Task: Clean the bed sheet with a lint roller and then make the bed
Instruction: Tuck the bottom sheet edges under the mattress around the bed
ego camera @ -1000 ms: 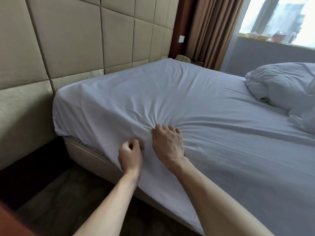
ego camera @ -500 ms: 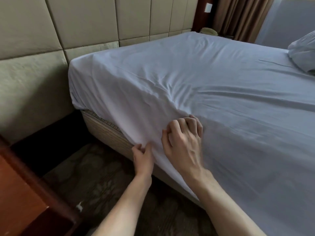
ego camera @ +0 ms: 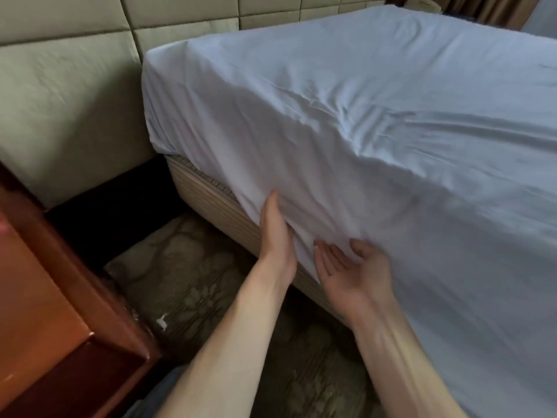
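A white bed sheet [ego camera: 376,122] covers the mattress and hangs over its near side. Below the hanging edge the striped bed base [ego camera: 208,191] shows. My left hand [ego camera: 275,236] lies with straight fingers against the sheet's hanging edge, at the side of the bed. My right hand [ego camera: 352,273] is palm up with relaxed fingers, its fingertips under the sheet's lower edge. Neither hand grips the cloth. No lint roller is in view.
A padded beige headboard wall [ego camera: 75,95] stands at the left and back. A reddish wooden nightstand [ego camera: 45,312] fills the lower left corner. Patterned carpet [ego camera: 196,291] lies in the narrow gap between nightstand and bed. Brown curtains [ego camera: 488,7] show at the top right.
Both hands have let go of the bunched sheet on top and dropped to its hanging edge, fingers now straight. My view has tilted down and closer; the pillow is out of frame.
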Available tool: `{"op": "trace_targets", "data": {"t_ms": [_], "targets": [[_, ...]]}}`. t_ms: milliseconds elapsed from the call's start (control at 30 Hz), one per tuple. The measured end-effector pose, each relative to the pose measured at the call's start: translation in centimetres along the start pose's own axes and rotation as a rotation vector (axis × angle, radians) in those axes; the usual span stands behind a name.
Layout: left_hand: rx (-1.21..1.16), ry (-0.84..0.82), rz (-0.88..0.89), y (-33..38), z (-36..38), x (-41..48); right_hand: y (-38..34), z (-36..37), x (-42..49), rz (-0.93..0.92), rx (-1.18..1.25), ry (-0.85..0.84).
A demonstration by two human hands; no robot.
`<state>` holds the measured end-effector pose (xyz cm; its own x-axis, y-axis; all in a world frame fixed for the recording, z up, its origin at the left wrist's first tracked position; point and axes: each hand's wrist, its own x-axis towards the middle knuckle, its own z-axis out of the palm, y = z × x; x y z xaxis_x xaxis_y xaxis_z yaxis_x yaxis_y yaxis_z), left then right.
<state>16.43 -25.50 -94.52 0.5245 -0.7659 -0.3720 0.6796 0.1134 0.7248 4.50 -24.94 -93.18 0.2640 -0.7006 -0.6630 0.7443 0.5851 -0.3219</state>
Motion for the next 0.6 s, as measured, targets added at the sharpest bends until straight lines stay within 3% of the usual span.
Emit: {"op": "trace_targets", "data": {"t_ms": [133,600], "targets": [[-0.105,-0.04,-0.109,0.3,-0.7,0.2,-0.1,-0.2,0.5,0.029,0.061,0.104],[-0.288,-0.122,-0.228,-0.3,-1.8,2.3,-2.3,-0.4,0.7,0.032,0.135,0.089]]}}
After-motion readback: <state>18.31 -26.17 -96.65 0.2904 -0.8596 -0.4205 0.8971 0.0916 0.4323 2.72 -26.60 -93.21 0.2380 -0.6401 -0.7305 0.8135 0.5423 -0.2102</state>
